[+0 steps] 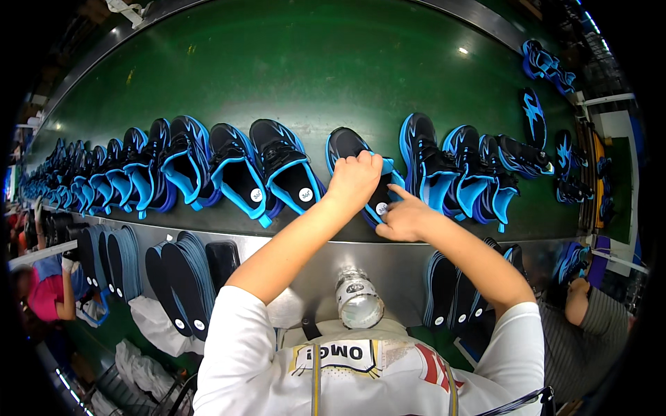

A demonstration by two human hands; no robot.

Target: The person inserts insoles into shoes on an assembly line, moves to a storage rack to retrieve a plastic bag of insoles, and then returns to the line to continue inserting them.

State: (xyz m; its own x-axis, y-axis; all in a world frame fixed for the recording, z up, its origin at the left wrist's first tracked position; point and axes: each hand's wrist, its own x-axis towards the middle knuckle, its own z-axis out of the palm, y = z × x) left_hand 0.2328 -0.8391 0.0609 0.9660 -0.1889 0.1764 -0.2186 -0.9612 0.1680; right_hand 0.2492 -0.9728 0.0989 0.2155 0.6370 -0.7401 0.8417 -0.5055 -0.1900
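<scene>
A black and blue sneaker [347, 143] lies in front of me on the green conveyor belt [333, 69], its toe pointing away. My left hand [355, 182] is closed over its tongue and lace area. At the heel end, my right hand [404, 216] grips the collar, with its index finger stretched along the opening. Between the hands shows a dark insole with a round white sticker [381, 208] inside the shoe. To the left sits a matching sneaker [277, 143] with a stickered insole in it; another sneaker [419, 143] stands close on the right.
A long row of sneakers [118, 166] runs left along the belt. Stacked insoles [184, 277] lie on the metal ledge, with more insoles [444, 291] on the right. A clear bottle [359, 301] stands before my chest. Other people work at both sides.
</scene>
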